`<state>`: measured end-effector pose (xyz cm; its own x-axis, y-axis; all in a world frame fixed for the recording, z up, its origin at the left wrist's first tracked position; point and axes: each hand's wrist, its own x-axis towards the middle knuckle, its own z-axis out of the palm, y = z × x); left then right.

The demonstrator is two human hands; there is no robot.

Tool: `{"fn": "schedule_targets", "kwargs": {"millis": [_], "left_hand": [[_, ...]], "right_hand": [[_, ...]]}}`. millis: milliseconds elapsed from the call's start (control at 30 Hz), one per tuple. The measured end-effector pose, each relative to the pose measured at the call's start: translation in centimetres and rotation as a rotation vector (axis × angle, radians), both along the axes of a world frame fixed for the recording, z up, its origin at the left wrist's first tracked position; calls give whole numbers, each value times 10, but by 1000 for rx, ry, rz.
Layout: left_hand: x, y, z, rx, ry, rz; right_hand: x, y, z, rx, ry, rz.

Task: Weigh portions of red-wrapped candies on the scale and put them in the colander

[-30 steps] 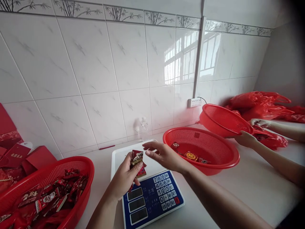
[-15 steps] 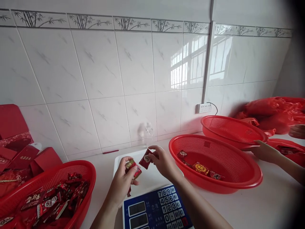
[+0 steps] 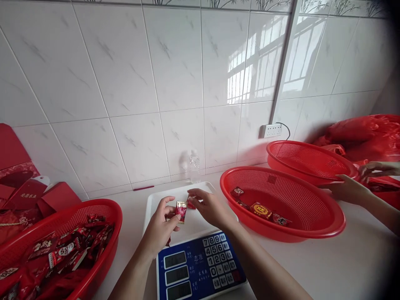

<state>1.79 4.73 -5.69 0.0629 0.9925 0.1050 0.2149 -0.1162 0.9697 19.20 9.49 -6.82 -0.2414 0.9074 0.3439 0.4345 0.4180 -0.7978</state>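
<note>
My left hand (image 3: 161,225) is closed on a small wrapped candy (image 3: 181,211) with a red and gold wrapper, pinched under the thumb. Right beside it, my right hand (image 3: 212,207) pinches a dark red candy packet (image 3: 191,203), mostly covered by the fingers. Both hands are over the white tray (image 3: 153,208) of a digital scale with a blue key panel (image 3: 198,268). A bit of red wrapper (image 3: 168,241) shows below my left wrist; whether it is held or lies on the tray I cannot tell.
Left, a red basket (image 3: 118,221) holds many wrapped candies, with red boxes (image 3: 29,193) behind. Right, another red basket (image 3: 337,225) holds several packets. A co-worker's hand (image 3: 350,189) touches a further basket (image 3: 281,146). A clear bottle (image 3: 194,166) stands by the wall.
The view has tilted down. The candy in my left hand has turned its red and gold face outward, and my right hand has brought its packet closer. The co-worker's far hand has moved left.
</note>
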Motion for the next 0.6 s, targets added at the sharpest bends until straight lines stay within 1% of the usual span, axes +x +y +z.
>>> {"fn": "schedule_targets", "kwargs": {"millis": [67, 100, 167, 200, 233, 300, 400, 500, 533, 600], "left_hand": [[0, 0, -1, -15, 32, -63], [0, 0, -1, -13, 36, -81], [1, 0, -3, 2, 41, -96], [1, 0, -3, 12, 47, -86], [1, 0, -4, 23, 55, -64], [-1, 1, -5, 41, 55, 8], [-5, 4, -4, 46, -38, 131], [-10, 9, -1, 17, -253, 227], [-11, 10, 0, 8, -350, 239], [-14, 12, 2, -1, -535, 230]], "right_hand": [[-3, -9, 6, -57, 127, 168], [-4, -13, 8, -77, 157, 230], [-6, -17, 10, -102, 176, 282], [-6, -17, 10, -100, 171, 271], [-4, -16, 10, -87, 157, 236], [1, -12, 10, -41, 97, 123], [13, -6, 14, 14, -22, -72], [22, -5, 21, 18, -89, -209], [24, -6, 23, 20, -92, -233], [24, -7, 25, 23, -81, -239]]}}
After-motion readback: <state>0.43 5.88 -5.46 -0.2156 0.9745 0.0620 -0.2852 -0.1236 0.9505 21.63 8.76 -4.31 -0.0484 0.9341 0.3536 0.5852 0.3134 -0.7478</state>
